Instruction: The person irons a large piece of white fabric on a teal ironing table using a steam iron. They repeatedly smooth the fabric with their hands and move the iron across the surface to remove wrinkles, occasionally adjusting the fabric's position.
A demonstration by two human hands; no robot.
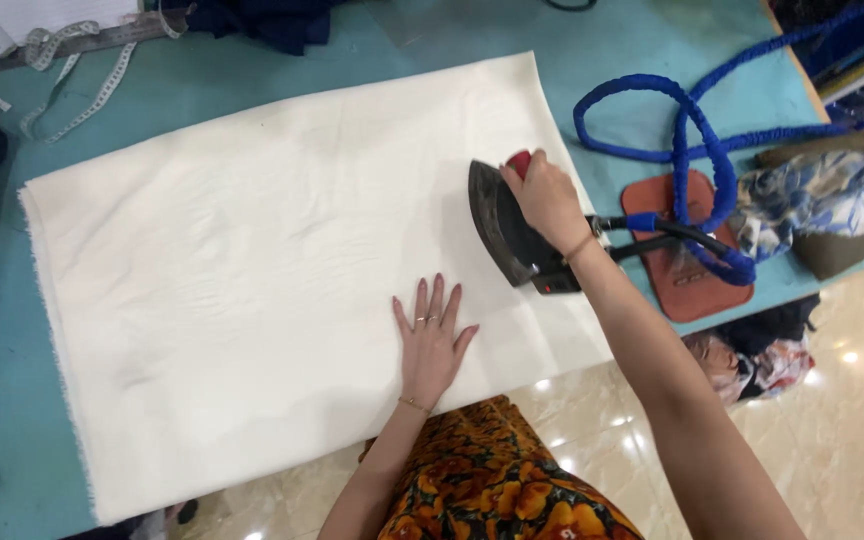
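A large cream cloth (252, 260) lies spread flat over a teal table (632, 40). My left hand (431, 338) rests palm down on the cloth near its front edge, fingers apart. My right hand (544, 196) grips the red handle of a dark steam iron (507, 228), which stands on the cloth's right part, tilted with its sole facing left. A blue-sleeved hose (687, 130) loops from the iron's rear across the table to the right.
A rust-coloured iron rest pad (687, 265) lies right of the cloth. A blue-and-white patterned fabric (822, 195) sits at the far right. A measuring tape (72, 70) and dark fabrics lie at the back left. Glossy beige floor (852, 420) shows below.
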